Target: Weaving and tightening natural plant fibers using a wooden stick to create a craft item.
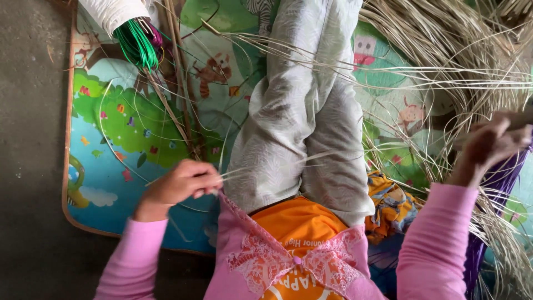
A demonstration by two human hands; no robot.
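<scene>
From the head camera, the left hand (180,186) is closed in a pinch on thin pale straw strands (266,164) drawn taut across the lap, so they stay separate. The right hand (488,147), fingers curled loosely, reaches into the big heap of dry pale straw (444,55) on the colourful cartoon-printed floor mat (111,144); its grip cannot be made out.

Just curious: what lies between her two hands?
In the head view, her legs in pale patterned trousers lie between the left hand and right hand, with thin straw strands crossing them.
</scene>
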